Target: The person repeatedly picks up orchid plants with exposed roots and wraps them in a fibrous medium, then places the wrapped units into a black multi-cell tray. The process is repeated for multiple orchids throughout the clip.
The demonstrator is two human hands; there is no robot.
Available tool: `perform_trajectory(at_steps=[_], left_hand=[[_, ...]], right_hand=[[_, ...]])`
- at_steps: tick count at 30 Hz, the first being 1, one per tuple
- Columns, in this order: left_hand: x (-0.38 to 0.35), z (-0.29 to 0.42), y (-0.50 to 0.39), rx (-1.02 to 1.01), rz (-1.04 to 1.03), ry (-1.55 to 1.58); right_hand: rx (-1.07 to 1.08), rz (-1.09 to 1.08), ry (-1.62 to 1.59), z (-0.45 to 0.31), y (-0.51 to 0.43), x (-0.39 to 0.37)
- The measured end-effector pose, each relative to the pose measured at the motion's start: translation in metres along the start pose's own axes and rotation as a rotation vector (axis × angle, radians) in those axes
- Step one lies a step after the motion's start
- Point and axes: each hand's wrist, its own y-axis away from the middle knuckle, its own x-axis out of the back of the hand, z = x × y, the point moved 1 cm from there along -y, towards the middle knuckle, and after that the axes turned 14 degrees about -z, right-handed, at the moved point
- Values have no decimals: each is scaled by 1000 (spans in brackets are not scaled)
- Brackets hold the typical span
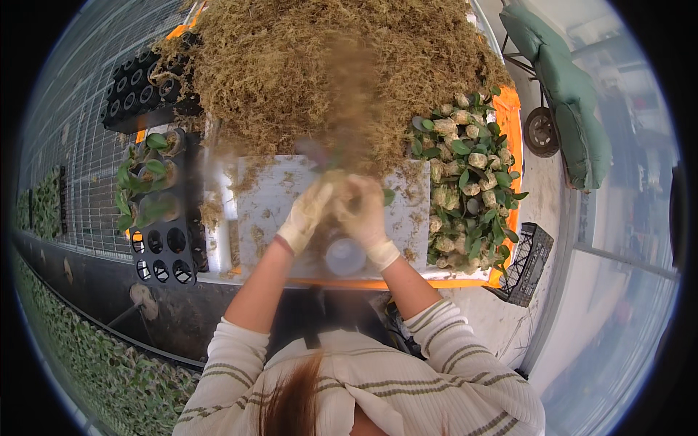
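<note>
My left hand (310,215) and my right hand (364,212), both in thin pale gloves, are closed together around a seedling wrapped in moss. Its green leaf (389,197) sticks out past my right hand, and blur hides most of the rest. Below my hands, a translucent plastic pot (346,256) stands on a white board (267,218) scattered with moss scraps. Beyond the board lies a large heap of brown sphagnum moss (272,71). Right of the board, several young plants with moss-wrapped roots (471,180) are piled.
At left is a black pot tray (174,218) with potted seedlings and vacant holes. Behind it sits a crate of black pots (131,92). A black plastic crate (526,264) rests on the floor at right, near a wheeled cart with green sacks (567,92). Mesh benching (98,201) runs along the left.
</note>
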Motion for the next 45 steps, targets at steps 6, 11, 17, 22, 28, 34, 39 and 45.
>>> perform_trajectory(at_steps=[6, 11, 17, 22, 28, 34, 39, 45], left_hand=[[57, 2, 3, -276, 248, 159], [69, -5, 16, -165, 120, 363], [50, -10, 10, -89, 133, 239], [53, -2, 25, -398, 312, 115], [52, 1, 39, -348, 283, -12], [52, -17, 29, -374, 274, 170], [61, -25, 31, -469, 443, -209], [61, -18, 41, -352, 416, 121]], right_hand=[[-47, -87, 356, -5, -50, 32], [-96, -455, 375, 5, -29, -3], [-115, -400, 280, 21, -51, -33], [-121, -315, 369, 12, -75, -38], [-134, -107, -180, 6, -67, -9], [-75, -431, 404, 0, -70, -33], [-20, -167, -131, -1, -77, -11], [-134, -166, -26, 19, -72, 27]])
